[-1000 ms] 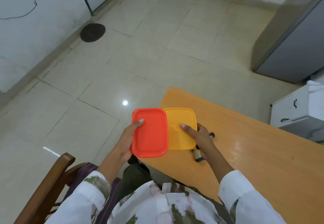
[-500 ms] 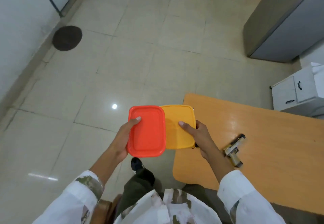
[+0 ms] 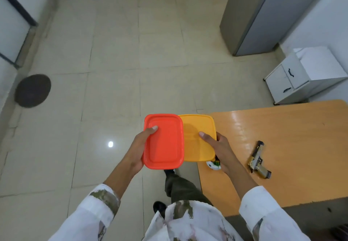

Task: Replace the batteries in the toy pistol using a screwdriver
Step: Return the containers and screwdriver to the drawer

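Left hand (image 3: pixel 136 153) grips red lid (image 3: pixel 163 141); right hand (image 3: pixel 219 149) grips yellow box (image 3: pixel 195 127); toy pistol (image 3: pixel 258 160) on table (image 3: pixel 293 137).

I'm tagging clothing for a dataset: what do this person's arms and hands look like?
Both arms are in loose white sleeves with olive-green and brownish blotches. The left sleeve has a broad olive patch at its cuff, and the right sleeve is mostly white with fainter marks. The sleeves end short of the wrists. The left hand and right hand are bare, with no gloves, rings or watch visible.
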